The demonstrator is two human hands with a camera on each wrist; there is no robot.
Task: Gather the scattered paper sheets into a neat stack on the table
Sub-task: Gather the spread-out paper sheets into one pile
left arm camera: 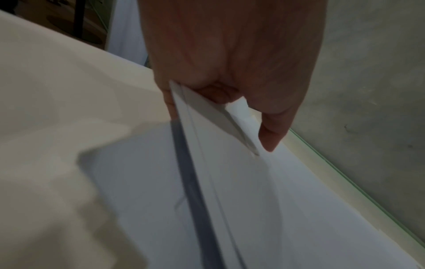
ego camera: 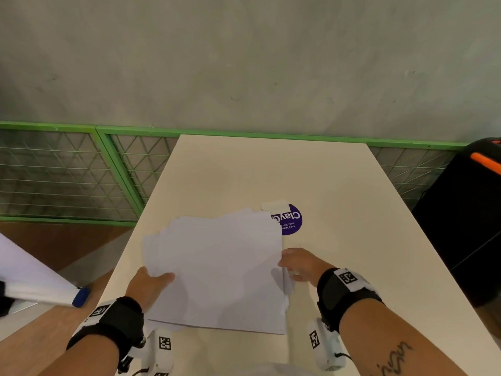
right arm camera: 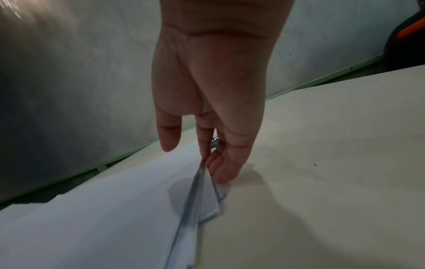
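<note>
White paper sheets (ego camera: 222, 270) are gathered in a loose bundle near the front of a cream table (ego camera: 352, 202), the far edges fanned and uneven. The bundle's left edge is pinched by the left hand (ego camera: 147, 287) — thumb on top, fingers beneath, as the left wrist view shows. The right edge is clamped by the right hand (ego camera: 301, 264), fingers closed on a lifted fold of several sheets. Both sides appear to be held this way so the sheets can be squared against each other; that is a judgement. The near edge is already fairly even. A purple round sticker (ego camera: 291, 219) is partly covered by the far right corner — the stack is not yet neat.
</note>
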